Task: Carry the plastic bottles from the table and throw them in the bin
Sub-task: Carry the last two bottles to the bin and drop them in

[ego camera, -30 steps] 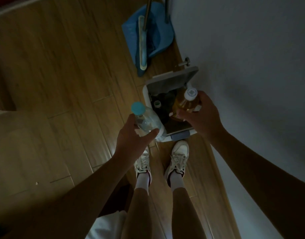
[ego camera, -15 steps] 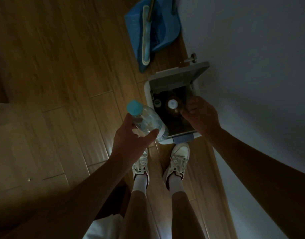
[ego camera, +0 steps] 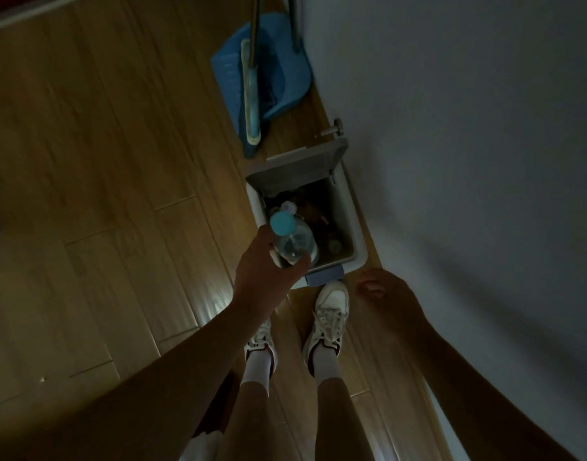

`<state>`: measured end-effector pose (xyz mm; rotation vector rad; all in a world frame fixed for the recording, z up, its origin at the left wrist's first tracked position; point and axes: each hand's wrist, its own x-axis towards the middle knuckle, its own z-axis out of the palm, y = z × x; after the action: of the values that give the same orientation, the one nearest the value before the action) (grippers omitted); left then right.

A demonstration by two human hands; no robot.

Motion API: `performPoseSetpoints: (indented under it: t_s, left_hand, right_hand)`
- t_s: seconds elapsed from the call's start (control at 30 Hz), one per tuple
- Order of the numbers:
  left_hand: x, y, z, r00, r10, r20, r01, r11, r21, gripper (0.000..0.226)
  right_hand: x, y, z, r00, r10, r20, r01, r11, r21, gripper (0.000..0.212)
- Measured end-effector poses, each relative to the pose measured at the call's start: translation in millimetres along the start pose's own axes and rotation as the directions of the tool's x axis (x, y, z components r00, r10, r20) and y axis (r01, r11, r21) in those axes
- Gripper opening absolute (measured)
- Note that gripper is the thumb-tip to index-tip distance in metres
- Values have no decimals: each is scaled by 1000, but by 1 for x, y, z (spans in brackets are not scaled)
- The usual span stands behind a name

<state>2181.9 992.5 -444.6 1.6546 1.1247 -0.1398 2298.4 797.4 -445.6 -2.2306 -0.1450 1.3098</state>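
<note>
My left hand (ego camera: pixel 267 271) grips a clear plastic bottle (ego camera: pixel 293 242) with a turquoise cap, holding it over the near left part of the open white pedal bin (ego camera: pixel 357 241). The bin's grey lid (ego camera: pixel 298 168) stands raised at its far side. Inside the dark bin lies another bottle with a white cap (ego camera: pixel 288 205) among brownish rubbish. My right hand (ego camera: pixel 381 286) hangs near the bin's front right corner, its fingers loosely curled and holding nothing.
My right shoe (ego camera: pixel 330 314) is at the bin's pedal (ego camera: pixel 323 278). A blue dustpan (ego camera: pixel 278 68) and a broom (ego camera: pixel 250 94) lean beyond the bin. A white wall (ego camera: pixel 468 161) runs along the right; wooden floor lies to the left.
The amber bottle left my right hand and went into the bin, and that hand drew back toward me. My left hand carried the clear bottle rightward over the bin.
</note>
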Motion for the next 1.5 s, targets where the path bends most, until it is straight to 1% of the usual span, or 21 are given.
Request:
performPoseSetpoints:
  t_s: [0.1, 0.17, 0.23, 0.27, 0.33, 0.37, 0.43, 0.47, 0.5, 0.6, 0.7, 0.77, 0.83, 0.9, 1.0, 1.1, 1.2, 1.27, 1.33, 1.4, 1.5]
  left_hand:
    - [4, -7, 14, 999, -35, -13, 35, 997, 72, 59]
    - [1, -10, 12, 995, -92, -30, 95, 991, 99, 49]
    - [-6, -13, 4, 991, -137, 1, 136, 982, 131, 38]
    - [-11, -16, -2, 987, -158, 26, 152, 977, 150, 35]
    - [-21, -23, -17, 979, -196, 59, 181, 964, 197, 31]
    - [-27, -26, -26, 975, -212, 66, 193, 956, 223, 29]
    - [-39, -32, -45, 968, -240, 75, 210, 936, 281, 27]
    - [-45, -33, -57, 965, -256, 63, 227, 929, 293, 27]
    - [-51, -35, -68, 960, -275, 47, 252, 927, 279, 25]
    - [-68, -35, -93, 955, -298, -8, 292, 929, 226, 18]
    - [-82, -33, -105, 960, -276, -44, 279, 935, 220, 19]
    - [-90, -32, -107, 961, -272, -59, 278, 941, 193, 19]
    - [-96, -32, -105, 954, -288, -80, 297, 942, 154, 15]
    - [-104, -34, -100, 948, -299, -105, 310, 944, 114, 12]
    - [-118, -45, -84, 941, -315, -123, 322, 946, 44, 16]
    - [-132, -58, -65, 921, -381, -79, 384, 923, 24, 17]
    - [-141, -72, -52, 909, -416, -6, 416, 908, 41, 22]
    - [-143, -80, -48, 911, -412, 15, 410, 909, 71, 25]
    - [-143, -86, -47, 906, -423, -1, 423, 905, 50, 24]
    - [-141, -90, -50, 903, -431, -6, 431, 902, 23, 22]
    - [-136, -94, -61, 902, -431, -11, 431, 902, -23, 20]
  right_hand:
    - [2, 9, 2, 1000, -1, 30, 2, 999, -34, 25]
    - [6, 10, 2, 1000, 2, 30, -2, 1000, -29, 19]
    - [9, 7, 2, 1000, -9, 7, 9, 1000, -11, 13]
    - [7, 2, 1, 999, -32, -3, 32, 999, -13, 15]
    - [4, -8, -2, 993, -116, -27, 115, 993, -3, 25]
    - [2, -15, -5, 987, -159, -30, 159, 987, -2, 25]
    - [-2, -34, -14, 984, -176, 14, 177, 984, -34, 19]
    - [-5, -48, -19, 982, -185, 32, 186, 982, -36, 18]
    - [-6, -62, -25, 974, -225, 31, 226, 973, -42, 17]
    - [-8, -115, -40, 900, -435, -38, 426, 894, -136, 26]
    - [0, -172, -48, 788, -611, -71, 582, 778, -238, 36]
    - [8, -204, -48, 732, -677, -81, 629, 716, -301, 35]
    - [15, -223, -45, 708, -704, -57, 643, 675, -363, 29]
    - [24, -226, -39, 720, -694, 14, 626, 641, -445, 25]
    - [34, -205, -33, 721, -687, 96, 613, 567, -549, 23]
    - [33, -165, -25, 731, -664, 157, 625, 560, -545, 19]
    - [24, -116, -12, 768, -607, 204, 600, 569, -563, 17]
    - [19, -86, -2, 796, -562, 225, 572, 575, -585, 24]
    - [14, -64, 9, 817, -521, 248, 548, 566, -616, 37]
    - [10, -55, 21, 853, -462, 242, 496, 578, -648, 49]
    - [12, -50, 35, 884, -418, 210, 441, 598, -669, 57]
